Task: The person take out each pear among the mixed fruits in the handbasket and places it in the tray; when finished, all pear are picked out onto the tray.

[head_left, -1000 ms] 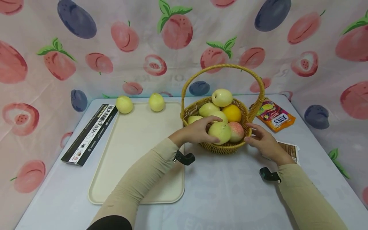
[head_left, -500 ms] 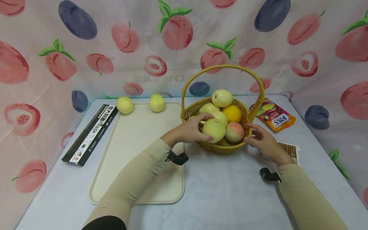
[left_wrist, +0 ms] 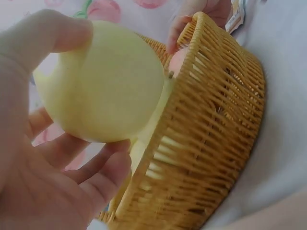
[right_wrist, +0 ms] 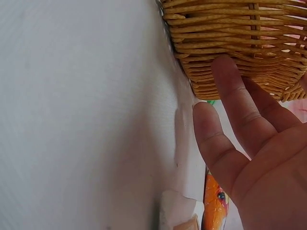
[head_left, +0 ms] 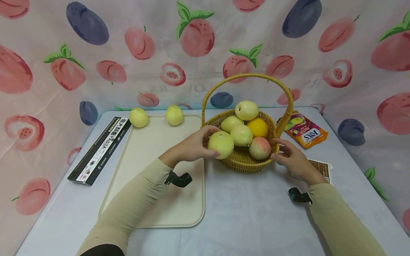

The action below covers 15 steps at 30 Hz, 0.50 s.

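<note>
My left hand (head_left: 192, 145) grips a round, pale yellow-green pear (head_left: 221, 145), fingers and thumb curled about it. In the left wrist view this pear (left_wrist: 105, 84) is just above the wicker basket's rim, at its left side. Inside the basket (head_left: 243, 166) lie more yellow-green pears (head_left: 241, 135), an orange (head_left: 257, 127) and a pink peach (head_left: 260, 148). My right hand (head_left: 293, 159) holds the basket's right rim, with the thumb at the edge and fingers against the outer wall, as the right wrist view shows.
A cream tray (head_left: 157, 170) lies left of the basket, with two pears (head_left: 138, 117) at its far edge. A black-and-white pasta box (head_left: 99, 151) lies farther left. An orange Fox's packet (head_left: 304, 129) and a brown-and-white packet (head_left: 321, 169) lie to the right.
My left hand has carried the pear left across the basket to its left rim, uncovering the fruit behind. My right hand has stayed on the basket.
</note>
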### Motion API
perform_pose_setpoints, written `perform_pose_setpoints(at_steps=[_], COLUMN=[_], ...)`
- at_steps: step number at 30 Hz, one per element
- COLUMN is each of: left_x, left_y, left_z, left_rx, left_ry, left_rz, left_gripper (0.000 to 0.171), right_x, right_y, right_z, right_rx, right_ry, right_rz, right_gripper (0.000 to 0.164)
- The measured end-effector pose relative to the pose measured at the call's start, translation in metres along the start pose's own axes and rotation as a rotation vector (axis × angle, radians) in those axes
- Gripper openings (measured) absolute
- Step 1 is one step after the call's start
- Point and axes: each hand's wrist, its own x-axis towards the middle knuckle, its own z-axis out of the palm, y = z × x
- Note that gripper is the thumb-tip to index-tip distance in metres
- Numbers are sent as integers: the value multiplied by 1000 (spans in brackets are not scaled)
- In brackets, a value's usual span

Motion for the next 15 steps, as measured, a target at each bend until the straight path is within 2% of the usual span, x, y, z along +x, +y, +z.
perform_pose_setpoints(at_steps=[6,15], left_x=[-18,-44], left_y=[-7,-24], left_z=[-13,-31], left_rx=[-2,-37], left_ry=[22,122], left_rz=[5,-47], left_gripper=[78,74], right_x=[0,1], right_y=[-1,1], right_z=[0,0], right_rx=[-7,-9], right_ry=[4,4], right_rz=[9,5], right_gripper=[73,73])
